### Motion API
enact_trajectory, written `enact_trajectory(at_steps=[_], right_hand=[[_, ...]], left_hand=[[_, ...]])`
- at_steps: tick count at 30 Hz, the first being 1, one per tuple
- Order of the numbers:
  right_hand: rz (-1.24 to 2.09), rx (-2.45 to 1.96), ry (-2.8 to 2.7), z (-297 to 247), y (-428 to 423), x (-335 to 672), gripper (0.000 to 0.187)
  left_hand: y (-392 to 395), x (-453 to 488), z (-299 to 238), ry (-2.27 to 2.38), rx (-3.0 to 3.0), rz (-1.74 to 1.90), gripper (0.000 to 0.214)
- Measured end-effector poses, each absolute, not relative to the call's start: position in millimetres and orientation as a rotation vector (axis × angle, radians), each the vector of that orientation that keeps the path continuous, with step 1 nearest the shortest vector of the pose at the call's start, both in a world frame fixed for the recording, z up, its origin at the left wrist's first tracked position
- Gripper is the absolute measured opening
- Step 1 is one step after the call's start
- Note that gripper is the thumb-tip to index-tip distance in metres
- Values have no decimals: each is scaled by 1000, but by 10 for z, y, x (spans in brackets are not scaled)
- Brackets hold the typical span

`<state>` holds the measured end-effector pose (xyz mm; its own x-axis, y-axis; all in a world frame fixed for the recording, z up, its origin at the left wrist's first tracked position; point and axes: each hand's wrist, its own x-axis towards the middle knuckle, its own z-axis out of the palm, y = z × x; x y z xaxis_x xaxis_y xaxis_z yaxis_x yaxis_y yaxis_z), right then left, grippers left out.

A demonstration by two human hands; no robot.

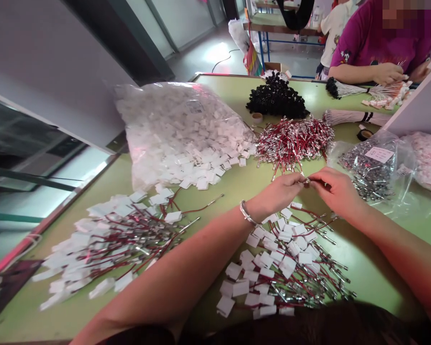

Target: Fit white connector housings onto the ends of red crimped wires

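My left hand [283, 190] and my right hand [335, 190] meet above the table, both closed in a pinch. Between their fingertips shows a small shiny piece [306, 182], mostly hidden by the fingers; its exact kind I cannot tell. Just beyond the hands lies a heap of short red wires with metal terminals [294, 139]. Below them, close to my body, are red wires with white plastic connector housings [287, 263] and metal ends. A similar pile of housed wires [104, 239] spreads to the left of my left forearm.
A large clear bag [179, 129] spills white housings on the left. Black connectors [278, 98] are heaped at the back, beside a tape roll [257, 117]. Bagged metal parts [371, 167] and bundled white wires [357, 117] lie right. Across the table a person in purple [366, 48] handles wires.
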<state>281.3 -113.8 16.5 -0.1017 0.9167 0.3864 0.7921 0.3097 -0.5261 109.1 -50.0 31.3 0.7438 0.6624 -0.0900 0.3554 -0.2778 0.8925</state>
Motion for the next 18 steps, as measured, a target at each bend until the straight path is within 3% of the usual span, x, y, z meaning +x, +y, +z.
enact_trajectory(at_steps=[6,18], right_hand=[[154,-1541,-1874,187,-1168,2829,13],[316,-1450,-1813,204,-1174,2836,15]], left_hand=[[-490,1083,303,823,1856,350,24],[-493,1056,324,782,2005,324,32]])
